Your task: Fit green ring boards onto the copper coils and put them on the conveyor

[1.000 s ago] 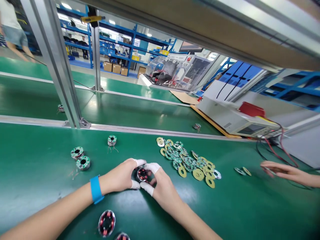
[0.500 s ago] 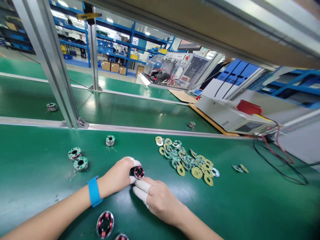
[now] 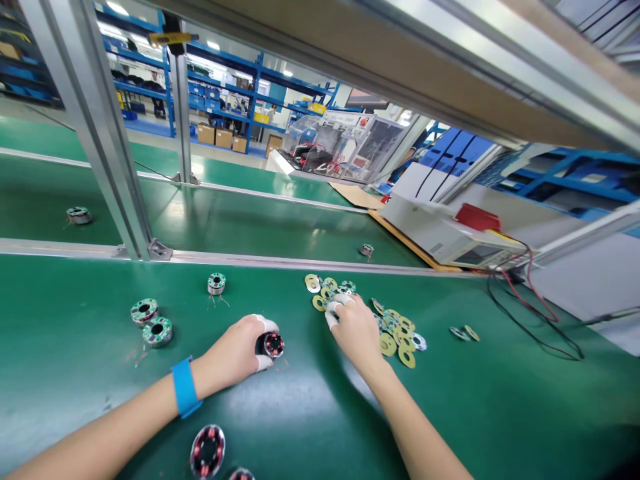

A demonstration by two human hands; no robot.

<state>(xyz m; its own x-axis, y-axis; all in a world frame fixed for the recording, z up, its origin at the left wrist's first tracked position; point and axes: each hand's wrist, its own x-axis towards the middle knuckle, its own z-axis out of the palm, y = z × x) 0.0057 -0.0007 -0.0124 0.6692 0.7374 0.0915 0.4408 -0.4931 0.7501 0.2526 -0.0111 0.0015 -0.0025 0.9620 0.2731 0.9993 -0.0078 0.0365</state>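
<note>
My left hand (image 3: 245,343), wearing white finger cots and a blue wristband, is closed around a motor stator (image 3: 273,345) with dark and red windings facing up. Thin wire ends stick out beside it. At the left of a pile of ring-shaped circuit boards (image 3: 387,345), my right hand (image 3: 354,327) has its cotted fingers bent down among the pieces. What those fingers hold, if anything, is hidden. Some rings show a yellowish face, others green. A second bare stator (image 3: 207,452) lies near the front edge, with another (image 3: 243,474) partly cut off.
Stators topped with green boards (image 3: 157,331) (image 3: 145,311) (image 3: 217,284) stand on the left of the green table (image 3: 280,420). Two loose rings (image 3: 465,333) lie at right. Behind the metal rail (image 3: 280,262) are further stators (image 3: 79,215) and a bench instrument (image 3: 440,230) with cables.
My right hand has left the stator and moved right and up to the pile of boards. My left hand keeps its hold on the stator. The view has shifted slightly.
</note>
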